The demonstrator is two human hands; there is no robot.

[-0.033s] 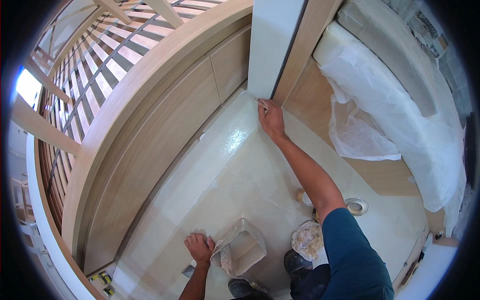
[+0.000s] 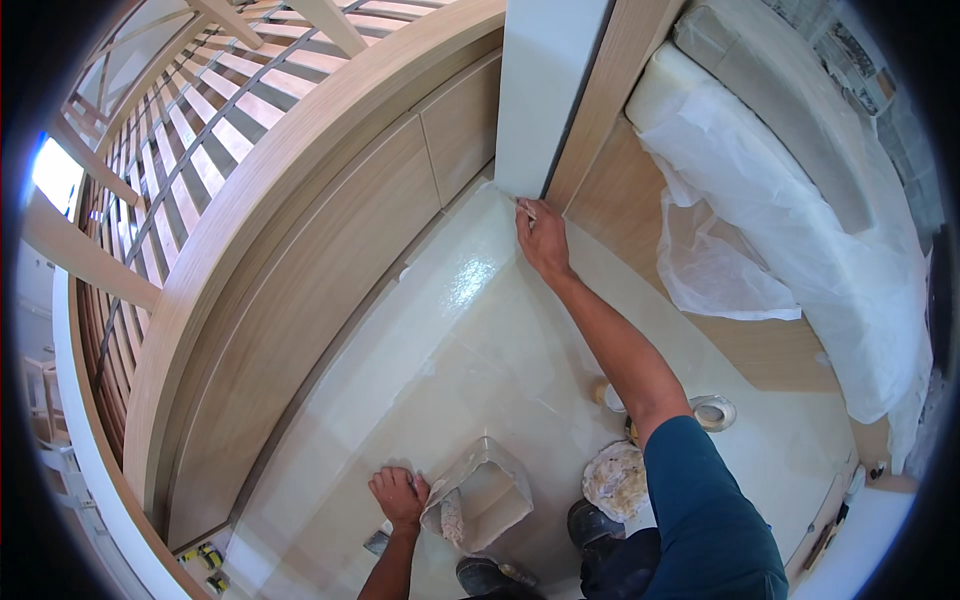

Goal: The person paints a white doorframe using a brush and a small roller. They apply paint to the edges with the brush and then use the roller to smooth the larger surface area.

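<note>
At the foot of the white post point(image 2: 550, 90), my right hand point(image 2: 543, 240) reaches far forward. It pinches a small, thin, pale tool point(image 2: 527, 209), whose tip points into the floor corner; its exact kind is too small to tell. Around it the floor coating point(image 2: 468, 275) looks wet and shiny. My left hand point(image 2: 398, 495) is down on the floor, its fingers curled under and hidden. Beside it stands a pale, boxy open container point(image 2: 505, 505), and a paint roller point(image 2: 451, 518) leans inside. A grey flat piece point(image 2: 377, 543) lies by my left wrist.
A wooden slatted bed frame point(image 2: 300, 260) curves along the left. Right of the post lean plastic-wrapped mattress-like slabs point(image 2: 760, 190) on a wooden panel. Near my right arm are a tape roll point(image 2: 714, 413) and a coated round lid or pad point(image 2: 615, 481). My shoes point(image 2: 596, 522) are close to the container.
</note>
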